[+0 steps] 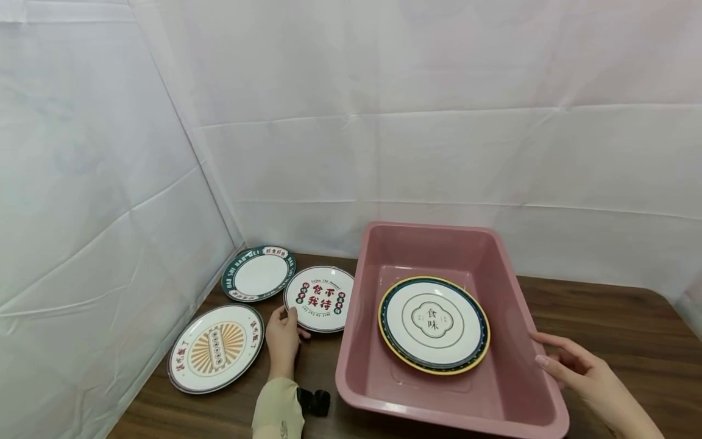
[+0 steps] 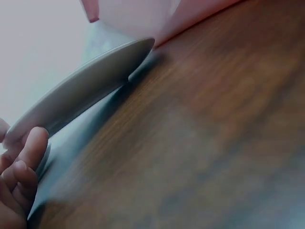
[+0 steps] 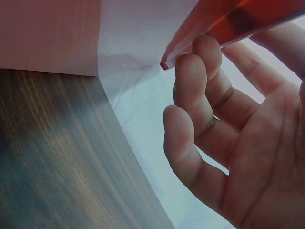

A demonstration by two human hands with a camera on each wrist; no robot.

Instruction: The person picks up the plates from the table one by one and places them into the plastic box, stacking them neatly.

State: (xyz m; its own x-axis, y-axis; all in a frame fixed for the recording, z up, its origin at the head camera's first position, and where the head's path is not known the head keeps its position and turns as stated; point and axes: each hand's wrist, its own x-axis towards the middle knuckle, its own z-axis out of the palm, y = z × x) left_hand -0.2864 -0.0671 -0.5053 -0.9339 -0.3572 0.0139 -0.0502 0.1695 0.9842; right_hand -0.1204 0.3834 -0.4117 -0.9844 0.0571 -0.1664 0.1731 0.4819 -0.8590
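At the left of the basin, my left hand (image 1: pixel 283 338) pinches the near edge of a white plate with red characters (image 1: pixel 318 314), thumb on top and fingers beneath. In the left wrist view that plate's underside (image 2: pixel 95 81) shows, its held edge raised off the wood. My right hand (image 1: pixel 584 372) holds the right rim of a pink plastic basin (image 1: pixel 515 292), with the thumb on the inner side. Curled fingers (image 3: pixel 190 78) lie under that rim in the right wrist view. Inside the basin rests a white plate with a yellow and dark-green rim (image 1: pixel 433 350).
A green-rimmed plate (image 1: pixel 259 275) lies at the back left. Nearer the front left is a plate with an orange sunburst (image 1: pixel 211 375). All stand on a dark wooden table (image 1: pixel 620 323), with white cloth walls (image 1: pixel 439 158) behind and at left.
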